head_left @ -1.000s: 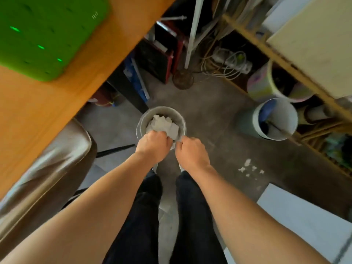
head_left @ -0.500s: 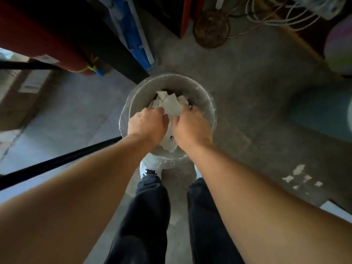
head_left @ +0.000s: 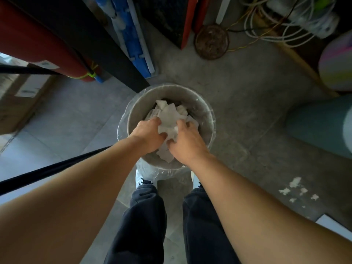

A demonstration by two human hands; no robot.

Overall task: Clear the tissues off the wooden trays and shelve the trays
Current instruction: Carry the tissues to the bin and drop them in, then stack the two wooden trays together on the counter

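Fingers (head_left: 159,121) of the left hand (head_left: 147,133) curl down into a wad of crumpled white paper tissues (head_left: 168,119), and the fingers of the right hand (head_left: 185,139) do the same from the other side, so both hands are closed on the same bunch and press against it from left and right. The tissues sit inside a round grey waste bin lined with a clear plastic bag (head_left: 204,113), filling its middle and reaching toward the far wall; a loose flap of tissue hangs down between the two wrists near the bin's near rim. The bin stands on the grey concrete floor (head_left: 238,103), just ahead of the person's white shoes (head_left: 140,178) and dark navy trouser legs (head_left: 144,216).

Beside the bin on the left, a black slanted post (head_left: 106,54) reaches the floor, touching or nearly touching the rim. Behind it lie a red cylinder (head_left: 38,44) and a blue plastic panel (head_left: 131,39). Farther back rests a round brown rusty disc (head_left: 211,41), with a tangle of white cables (head_left: 285,25) to its right. A teal cylindrical container (head_left: 320,124) lies on the right, and small white paper scraps (head_left: 295,187) are scattered on the floor near the right forearm. No wooden tray is in view.
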